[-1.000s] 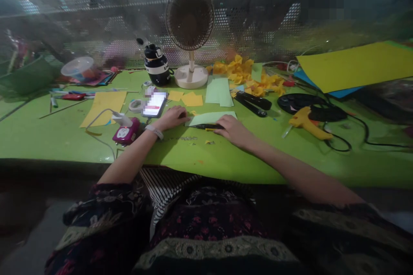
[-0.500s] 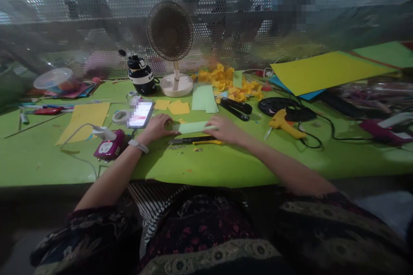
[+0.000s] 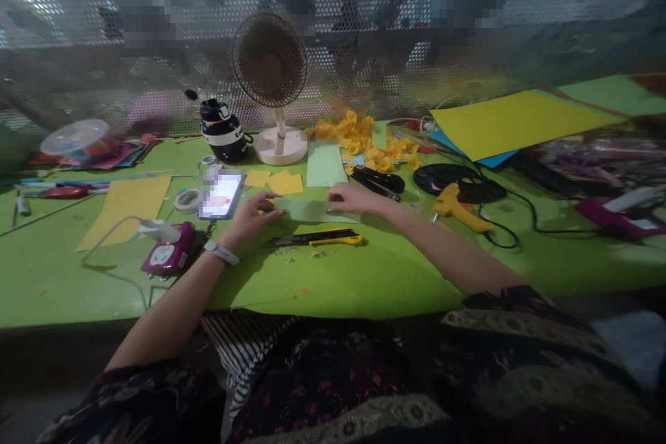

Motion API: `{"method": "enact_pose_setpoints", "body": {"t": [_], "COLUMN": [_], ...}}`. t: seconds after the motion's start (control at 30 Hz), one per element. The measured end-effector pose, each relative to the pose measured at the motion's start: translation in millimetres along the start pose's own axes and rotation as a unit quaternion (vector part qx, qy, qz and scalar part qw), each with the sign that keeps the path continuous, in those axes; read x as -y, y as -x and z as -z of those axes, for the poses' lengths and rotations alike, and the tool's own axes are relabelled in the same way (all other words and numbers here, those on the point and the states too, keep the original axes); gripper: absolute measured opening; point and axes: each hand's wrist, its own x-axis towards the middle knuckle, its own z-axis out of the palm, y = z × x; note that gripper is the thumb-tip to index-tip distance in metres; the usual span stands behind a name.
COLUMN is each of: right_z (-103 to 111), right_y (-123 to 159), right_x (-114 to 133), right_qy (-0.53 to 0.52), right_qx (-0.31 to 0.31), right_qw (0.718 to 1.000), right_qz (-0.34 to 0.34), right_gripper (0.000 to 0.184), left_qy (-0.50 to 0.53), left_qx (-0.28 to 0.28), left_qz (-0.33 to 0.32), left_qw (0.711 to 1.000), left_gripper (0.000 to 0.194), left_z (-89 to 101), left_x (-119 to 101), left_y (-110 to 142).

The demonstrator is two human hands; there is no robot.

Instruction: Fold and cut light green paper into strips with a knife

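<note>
A pale green paper strip (image 3: 308, 210) lies lengthwise between my hands. My left hand (image 3: 256, 215) pinches its left end between thumb and fingers. At the strip's right part, my right hand (image 3: 356, 199) has its thumb and fingers closed on the paper. Just below the strip rests a yellow and black utility knife (image 3: 336, 236), touched by neither hand. Beyond my right hand sits a black stapler (image 3: 379, 181). More pale green paper (image 3: 323, 165) lies behind the strip, and small yellow paper pieces (image 3: 287, 183) are behind my left hand.
A phone (image 3: 223, 195), a tape roll (image 3: 187, 200) and a purple power adapter (image 3: 169, 250) lie left. At the back stand a fan (image 3: 281, 146), a bottle (image 3: 223, 133) and yellow paper flowers (image 3: 354, 130). A yellow glue gun (image 3: 460, 208) with its cord lies right.
My right hand has shifted up and slightly right along the strip, uncovering its right end and the knife's yellow handle. My left hand still holds the left end. The camera view has tilted slightly.
</note>
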Motion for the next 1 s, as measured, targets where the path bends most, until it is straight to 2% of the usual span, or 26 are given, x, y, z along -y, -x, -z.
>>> {"method": "enact_pose_setpoints", "body": {"t": [0.13, 0.23, 0.37, 0.47, 0.6, 0.73, 0.8, 0.87, 0.93, 1.0], "right_z": [-3.6, -1.2, 15.3, 27.6, 33.4, 29.5, 25.8, 22.3, 20.3, 20.1], "right_y": [-4.1, -15.6, -39.6, -57.6, -73.3, -74.0, -69.1, -61.8, -52.5, -41.7], "right_x": [4.6, -1.9, -16.2, -22.7, -25.6, -23.7, -19.6, -13.8, -8.1, -3.6], "right_qy": [-0.117, -0.219, -0.276, -0.242, -0.118, -0.014, 0.029, 0.093, 0.169, 0.225], "right_qx": [-0.046, -0.156, -0.279, -0.319, -0.295, -0.248, -0.226, -0.210, -0.184, -0.119], "right_qw": [0.992, 0.956, 0.887, 0.870, 0.899, 0.925, 0.933, 0.938, 0.946, 0.957], "right_qz": [-0.031, -0.119, -0.244, -0.287, -0.300, -0.289, -0.279, -0.259, -0.206, -0.138], "right_gripper": [0.021, 0.023, 0.009, 0.015, 0.028, 0.031, 0.034, 0.036, 0.038, 0.041], "left_qy": [0.062, 0.093, 0.083, 0.081, 0.067, 0.009, -0.029, -0.066, -0.104, -0.146], "left_qx": [-0.082, -0.127, -0.116, -0.106, -0.092, -0.061, -0.004, 0.086, 0.177, 0.232], "left_qz": [0.010, 0.012, 0.027, 0.022, 0.012, -0.018, -0.059, -0.108, -0.156, -0.199], "left_qw": [0.995, 0.987, 0.989, 0.991, 0.993, 0.998, 0.998, 0.988, 0.966, 0.941], "left_gripper": [0.064, 0.069, 0.070, 0.072, 0.070, 0.064, 0.057, 0.056, 0.067, 0.078], "left_z": [2.3, 3.3, 3.0, 1.9, 1.8, 1.8, 0.2, -3.3, -8.7, -15.0], "left_x": [-3.7, -2.7, -2.1, -1.2, 2.8, 0.3, -5.0, -10.9, -14.9, -15.6], "left_y": [-2.0, -3.8, -2.8, -1.8, -1.9, 4.1, 9.9, 15.8, 20.2, 22.5]}}
